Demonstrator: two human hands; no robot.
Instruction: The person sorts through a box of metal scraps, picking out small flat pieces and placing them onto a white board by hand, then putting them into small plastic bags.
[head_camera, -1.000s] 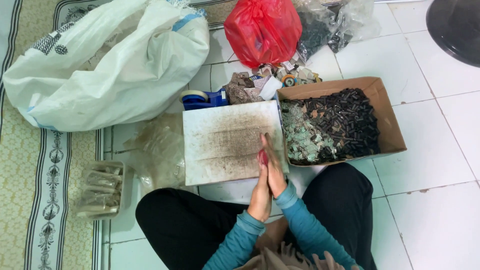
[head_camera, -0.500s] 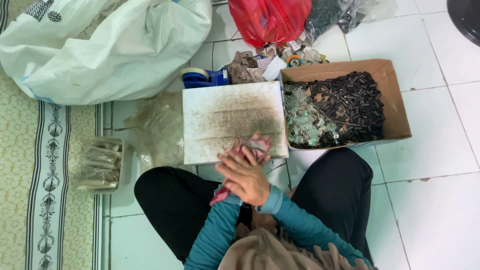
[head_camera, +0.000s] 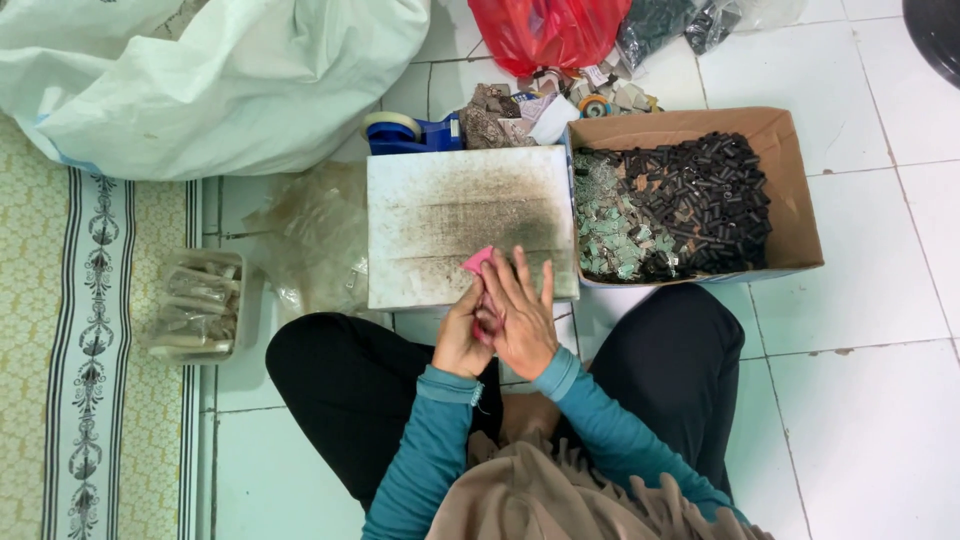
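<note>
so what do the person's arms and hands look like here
Both arms wear long teal sleeves with ribbed cuffs at the wrists. The left hand and right hand are bare: no gloves, and no rings or watch that can be made out.

The person wears teal long sleeves, black trousers, a beige fringed scarf.

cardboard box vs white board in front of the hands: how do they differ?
The cardboard box is brown with raised walls; the white board is flat and smudged dark. The cardboard box holds black cylinders and greenish scraps; the white board is bare except a pink piece at its near edge. Both sit side by side on the tiled floor.
</note>
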